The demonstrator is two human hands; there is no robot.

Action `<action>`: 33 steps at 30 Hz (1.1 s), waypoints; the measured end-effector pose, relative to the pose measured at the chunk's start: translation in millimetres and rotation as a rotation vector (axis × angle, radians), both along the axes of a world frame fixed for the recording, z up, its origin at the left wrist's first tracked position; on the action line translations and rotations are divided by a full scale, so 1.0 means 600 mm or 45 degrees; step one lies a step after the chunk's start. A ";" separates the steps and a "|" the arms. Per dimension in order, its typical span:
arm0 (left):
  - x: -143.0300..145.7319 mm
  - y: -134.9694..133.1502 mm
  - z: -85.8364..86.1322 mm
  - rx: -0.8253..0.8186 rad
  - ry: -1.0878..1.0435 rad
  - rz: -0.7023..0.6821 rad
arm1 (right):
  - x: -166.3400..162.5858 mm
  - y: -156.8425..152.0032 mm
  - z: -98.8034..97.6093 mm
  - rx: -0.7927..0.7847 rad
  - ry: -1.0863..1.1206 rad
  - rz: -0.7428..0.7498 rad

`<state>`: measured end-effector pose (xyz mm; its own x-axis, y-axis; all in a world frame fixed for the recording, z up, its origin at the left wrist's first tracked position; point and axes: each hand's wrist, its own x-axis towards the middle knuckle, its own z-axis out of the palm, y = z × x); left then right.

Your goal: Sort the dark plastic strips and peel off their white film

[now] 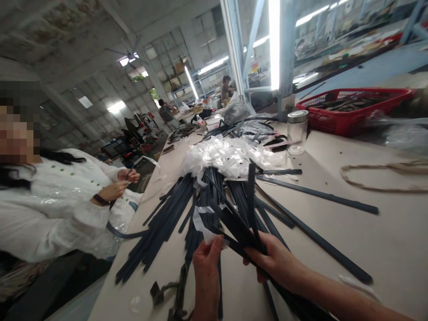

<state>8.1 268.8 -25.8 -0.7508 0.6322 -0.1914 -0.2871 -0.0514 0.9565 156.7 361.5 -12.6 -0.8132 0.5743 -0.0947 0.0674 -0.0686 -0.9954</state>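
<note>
My right hand is closed around a bundle of long dark flat strips that fan upward from the fist. My left hand pinches a small white plastic wrapper piece at the end of one strip, thumb on top. Both hands hover over a large pile of dark strips spread across the beige table. Behind the pile lies a heap of crumpled clear plastic wrappers.
A co-worker in a white blouse sits at the left, handling a strip. A glass jar with a metal lid and a red basket stand at the back right. A loop of brown cord lies on the right.
</note>
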 end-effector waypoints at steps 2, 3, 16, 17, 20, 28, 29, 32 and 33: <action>-0.003 0.004 0.004 0.086 -0.120 0.069 | -0.001 0.006 -0.001 -0.017 -0.030 -0.058; -0.006 0.005 0.008 0.149 -0.189 0.123 | -0.001 0.009 0.000 -0.018 -0.039 -0.082; -0.054 -0.009 0.027 0.310 -0.559 0.197 | 0.015 -0.005 0.018 0.298 -0.128 0.064; -0.052 -0.009 0.026 0.322 -0.552 0.181 | 0.014 -0.006 0.017 0.299 -0.115 0.081; -0.046 -0.007 0.025 0.335 -0.547 0.138 | 0.011 -0.007 0.014 0.293 -0.099 0.106; -0.049 -0.006 0.025 0.321 -0.553 0.120 | 0.012 -0.007 0.009 0.298 -0.152 0.136; -0.048 -0.006 0.025 0.315 -0.543 0.112 | 0.011 -0.007 0.009 0.283 -0.150 0.139; -0.045 -0.006 0.021 0.305 -0.519 0.109 | 0.010 -0.006 0.014 0.240 -0.115 0.111; -0.044 -0.006 0.018 0.311 -0.515 0.126 | 0.010 -0.006 0.016 0.227 -0.101 0.096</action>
<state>-18.5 265.3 -15.0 -0.7057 0.6241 -0.3354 -0.6158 -0.3063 0.7259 162.4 358.1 -3.3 -0.8487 0.5252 -0.0624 0.1445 0.1168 -0.9826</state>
